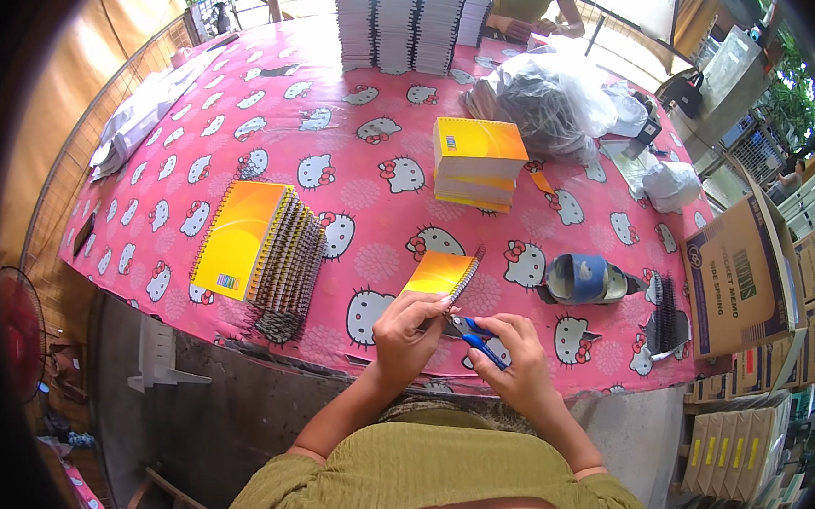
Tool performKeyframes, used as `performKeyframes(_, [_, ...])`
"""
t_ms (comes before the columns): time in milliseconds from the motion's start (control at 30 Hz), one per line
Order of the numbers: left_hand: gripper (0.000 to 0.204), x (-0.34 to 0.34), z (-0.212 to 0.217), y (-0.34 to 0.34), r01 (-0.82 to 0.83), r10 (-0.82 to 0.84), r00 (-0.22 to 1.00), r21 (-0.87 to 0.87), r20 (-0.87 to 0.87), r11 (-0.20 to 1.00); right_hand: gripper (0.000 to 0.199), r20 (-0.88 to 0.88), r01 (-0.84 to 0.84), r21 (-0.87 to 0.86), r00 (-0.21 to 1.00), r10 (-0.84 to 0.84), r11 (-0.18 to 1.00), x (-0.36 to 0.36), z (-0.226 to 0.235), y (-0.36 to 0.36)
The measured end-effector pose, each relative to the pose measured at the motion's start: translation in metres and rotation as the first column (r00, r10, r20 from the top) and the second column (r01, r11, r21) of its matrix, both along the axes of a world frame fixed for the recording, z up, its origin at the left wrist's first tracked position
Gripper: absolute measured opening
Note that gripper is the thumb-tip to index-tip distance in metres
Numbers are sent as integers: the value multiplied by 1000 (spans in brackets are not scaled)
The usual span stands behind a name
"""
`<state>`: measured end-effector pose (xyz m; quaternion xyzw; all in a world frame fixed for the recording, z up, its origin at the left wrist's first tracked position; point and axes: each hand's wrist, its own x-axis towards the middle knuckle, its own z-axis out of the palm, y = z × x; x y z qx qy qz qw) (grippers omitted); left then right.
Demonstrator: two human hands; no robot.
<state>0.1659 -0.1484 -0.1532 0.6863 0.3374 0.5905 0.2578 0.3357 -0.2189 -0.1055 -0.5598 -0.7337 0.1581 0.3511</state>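
Note:
Near the table's front edge, my left hand [410, 332] is closed on the near end of a small yellow spiral notebook [439, 273], whose wire coil runs along its right side. My right hand [519, 357] is wrapped round a pair of blue-handled pliers [484, 347]. The jaws of the pliers reach the lower end of the coil, beside my left fingertips; whether they grip the wire is too small to tell. To the left stands a stack of yellow spiral notebooks [238, 236]. Beyond my hands lies another stack of yellow pads [479, 152].
A blue-and-clear rounded object [579, 280] sits right of my hands, with black coils [668, 314] further right. Clear plastic bags [563, 101] and tall stacks of coil-bound books [396, 23] stand at the back. An open cardboard box [738, 272] borders the right edge. Another person [531, 7] is across the table.

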Motion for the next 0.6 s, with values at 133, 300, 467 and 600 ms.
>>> performKeyframes(133, [25, -4, 5, 3, 37, -40, 999, 141, 15, 989, 30, -876, -663, -479, 317, -363, 575, 22, -19, 15])
performKeyframes(300, [21, -8, 7, 8, 57, -60, 998, 106, 21, 993, 36, -368, -85, -432, 925, -89, 898, 28, -8, -2])
performKeyframes(467, [26, -16, 35, 13, -38, 64, 990, 200, -125, 979, 53, 528, 167, 224, 807, -264, 960, 56, -15, -3])
performKeyframes(600, [24, -24, 41, 3, 30, -1, 969, 114, -247, 993, 52, 384, -254, 290, 914, 131, 923, -10, 19, 53])
